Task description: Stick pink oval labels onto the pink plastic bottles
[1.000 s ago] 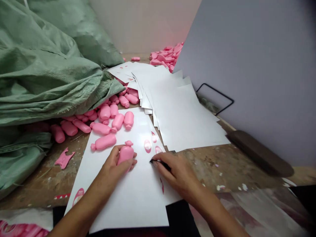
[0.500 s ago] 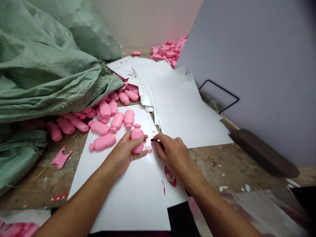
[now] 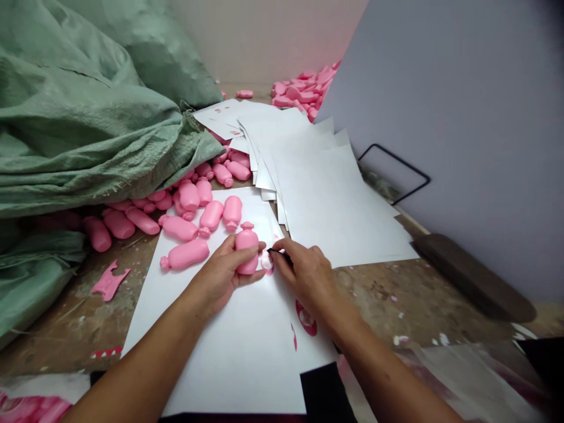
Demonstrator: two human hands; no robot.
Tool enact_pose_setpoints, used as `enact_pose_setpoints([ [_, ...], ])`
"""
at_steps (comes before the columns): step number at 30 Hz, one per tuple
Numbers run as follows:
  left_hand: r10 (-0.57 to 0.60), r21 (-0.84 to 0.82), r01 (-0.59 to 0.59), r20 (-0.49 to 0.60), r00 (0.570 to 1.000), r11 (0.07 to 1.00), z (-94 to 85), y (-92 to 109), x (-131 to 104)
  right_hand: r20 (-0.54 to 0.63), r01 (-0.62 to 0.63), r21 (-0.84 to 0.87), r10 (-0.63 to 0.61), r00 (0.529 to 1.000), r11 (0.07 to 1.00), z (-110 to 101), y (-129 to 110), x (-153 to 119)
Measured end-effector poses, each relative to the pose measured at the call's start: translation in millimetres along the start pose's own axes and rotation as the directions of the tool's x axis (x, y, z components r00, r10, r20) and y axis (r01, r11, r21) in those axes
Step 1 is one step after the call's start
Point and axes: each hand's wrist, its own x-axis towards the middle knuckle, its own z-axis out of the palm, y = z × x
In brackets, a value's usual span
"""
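My left hand (image 3: 220, 270) is wrapped round a pink bottle-shaped piece (image 3: 247, 249), held upright above a white sheet (image 3: 220, 364). Close to its right, my right hand (image 3: 304, 264) pinches a thin dark tool (image 3: 275, 251). The tool's tip touches or nearly touches a small shiny round sticker (image 3: 267, 260) beside the pink piece. A red oval sticker (image 3: 305, 318) lies on the sheet below my right hand. Several more pink pieces (image 3: 185, 254) lie on the sheet's upper left part.
Green sacks (image 3: 88, 129) fill the left side, with pink pieces spilling from beneath. White sheets (image 3: 326, 194) are stacked behind my right hand. A grey panel (image 3: 462, 129) with a black wire handle (image 3: 396, 150) stands at the right. A pink pile (image 3: 304, 91) sits at the back.
The whole view has shifted slightly. Both hands keep nearly the same pose, with the pink piece and the tool still held.
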Motion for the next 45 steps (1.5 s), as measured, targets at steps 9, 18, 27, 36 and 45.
enact_pose_setpoints([
  [9,0.007,-0.095,-0.009,-0.02,1.0,0.995,-0.4,0.1,1.5,-0.046,0.013,-0.035,-0.014,0.999,0.999,-7.5,4.4,-2.5],
  [18,-0.005,-0.074,0.004,-0.016,1.0,0.997,0.8,2.8,0.5,-0.086,0.062,-0.128,-0.073,0.994,0.99,-2.3,0.7,-6.8],
  [27,-0.007,-0.078,0.005,-0.021,1.0,0.997,0.7,2.2,1.3,-0.075,0.039,-0.106,-0.047,0.996,0.994,-0.7,1.2,-5.9],
  [36,0.007,-0.053,-0.007,0.008,1.0,0.999,-1.3,1.7,0.7,0.014,-0.115,0.016,0.115,0.993,0.993,-5.0,-0.7,-0.1],
  [45,-0.017,-0.2,0.002,-0.073,0.997,0.98,0.1,2.7,2.6,0.091,-0.182,0.119,0.172,0.981,0.976,-8.1,-0.2,-0.8],
])
